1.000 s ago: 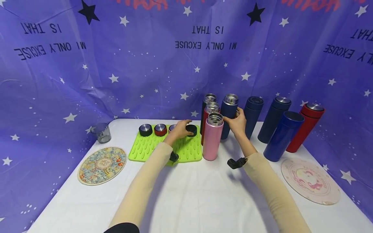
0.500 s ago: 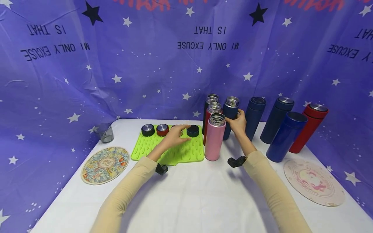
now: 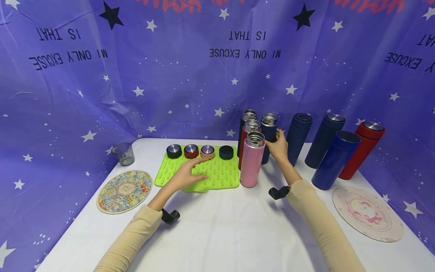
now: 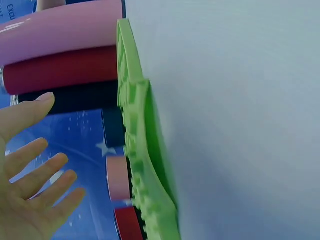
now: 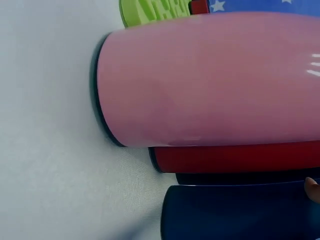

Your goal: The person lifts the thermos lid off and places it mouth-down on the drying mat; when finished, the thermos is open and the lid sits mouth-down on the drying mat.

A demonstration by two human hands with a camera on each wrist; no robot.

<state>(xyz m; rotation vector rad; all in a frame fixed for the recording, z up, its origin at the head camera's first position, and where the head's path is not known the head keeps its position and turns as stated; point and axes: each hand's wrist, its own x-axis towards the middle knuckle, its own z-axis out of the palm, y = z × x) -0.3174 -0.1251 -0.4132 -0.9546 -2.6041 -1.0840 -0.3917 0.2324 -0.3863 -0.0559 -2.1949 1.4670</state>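
In the head view my right hand (image 3: 278,146) grips the upper part of an upright navy thermos bottle (image 3: 269,132) with its lid off. A fingertip (image 5: 313,190) on it shows at the right wrist view's edge. My left hand (image 3: 185,174), fingers spread and holding nothing, is over the front of a green drying mat (image 3: 217,177). Along the mat's back edge sit a black lid (image 3: 174,152), a red lid (image 3: 191,152), a pink lid (image 3: 207,152) and a navy lid (image 3: 226,152). Lidless pink (image 3: 251,164), red (image 3: 242,149) and black (image 3: 249,114) bottles stand beside the navy one.
To the right stand lidded bottles: two navy ones (image 3: 299,138) (image 3: 324,141), a glossy blue one (image 3: 335,160) and a red one (image 3: 361,151). A round pink mat (image 3: 368,213) lies in front. At left are a patterned round mat (image 3: 125,191) and a grey cup (image 3: 125,154).
My left hand has let go of the navy lid at the mat's back right and drawn back toward me and left. My right hand has stayed on the navy thermos bottle.
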